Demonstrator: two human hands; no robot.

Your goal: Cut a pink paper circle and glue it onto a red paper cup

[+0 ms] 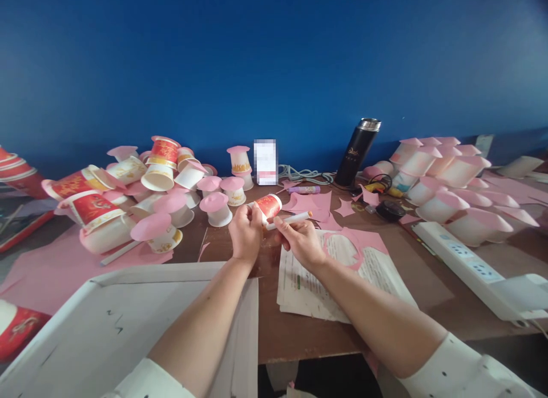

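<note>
In the middle of the head view my left hand (247,231) is closed around a red-and-white paper cup (268,205), which lies tilted on its side. My right hand (301,238) pinches a slim white pen-like stick (295,218) with an orange end pointing right. The stick's other end is close to the cup's rim; whether they touch I cannot tell. Beneath the right wrist lie printed sheets (308,295) and a pink paper offcut (362,246) with a round hole. Fingers cover part of the cup.
Paper cups topped with pink discs (214,202) are heaped at left, and cups with pink pointed tops (460,164) at right. A black flask (357,152) leans by the blue wall. A power strip (462,266), a purple glue stick (303,189) and a white board (162,324) lie around.
</note>
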